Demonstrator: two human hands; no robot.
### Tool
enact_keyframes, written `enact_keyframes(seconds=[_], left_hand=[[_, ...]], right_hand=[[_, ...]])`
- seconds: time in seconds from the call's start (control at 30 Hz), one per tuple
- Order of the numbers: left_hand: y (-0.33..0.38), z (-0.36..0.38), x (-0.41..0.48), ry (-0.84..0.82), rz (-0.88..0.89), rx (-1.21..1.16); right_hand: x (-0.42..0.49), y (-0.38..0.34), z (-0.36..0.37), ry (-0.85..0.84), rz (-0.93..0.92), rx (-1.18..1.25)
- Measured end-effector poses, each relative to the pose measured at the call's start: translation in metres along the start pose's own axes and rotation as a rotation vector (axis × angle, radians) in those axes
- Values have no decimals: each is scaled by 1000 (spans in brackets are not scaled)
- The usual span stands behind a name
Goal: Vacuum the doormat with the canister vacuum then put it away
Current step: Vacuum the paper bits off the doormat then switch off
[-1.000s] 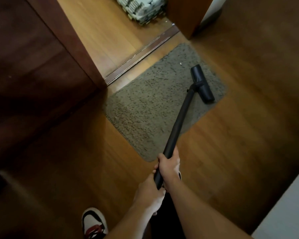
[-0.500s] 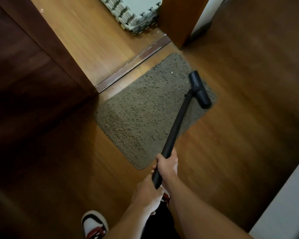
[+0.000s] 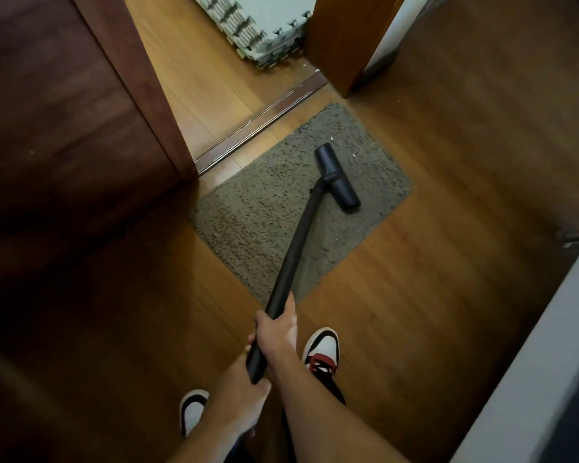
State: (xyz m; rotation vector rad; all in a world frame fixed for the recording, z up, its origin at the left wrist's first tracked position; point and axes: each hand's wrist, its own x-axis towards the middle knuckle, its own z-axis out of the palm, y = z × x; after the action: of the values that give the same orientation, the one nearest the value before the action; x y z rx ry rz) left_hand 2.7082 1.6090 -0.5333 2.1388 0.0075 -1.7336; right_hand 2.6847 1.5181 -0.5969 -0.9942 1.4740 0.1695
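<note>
Right hand [image 3: 276, 332], left hand [image 3: 244, 392] grasp smooth black wand [image 3: 301, 235]; T-shaped nozzle [image 3: 337, 178] on shaggy grey doormat [image 3: 248, 212].

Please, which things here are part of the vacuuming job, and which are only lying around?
Job: doormat; vacuum wand; floor nozzle, on the doormat; right hand and left hand, both gripping the vacuum wand.
Lying about: foam tiles, stacked; door track.

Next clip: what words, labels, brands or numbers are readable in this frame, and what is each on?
None can be read.
The wand and floor head are plain black.
The shoes show no legible brand.
The foam tiles carry no print.
</note>
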Motion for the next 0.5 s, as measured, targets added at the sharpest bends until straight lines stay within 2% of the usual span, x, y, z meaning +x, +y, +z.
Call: enact_keyframes(seconds=[0.27,0.5], left_hand=[[-42,-31,-19,-67,-44,-35],[-18,-9,-3,-12,27,-19]], right_hand=[[-32,29,39,-1,46,13],[-8,9,15,29,13,-15]])
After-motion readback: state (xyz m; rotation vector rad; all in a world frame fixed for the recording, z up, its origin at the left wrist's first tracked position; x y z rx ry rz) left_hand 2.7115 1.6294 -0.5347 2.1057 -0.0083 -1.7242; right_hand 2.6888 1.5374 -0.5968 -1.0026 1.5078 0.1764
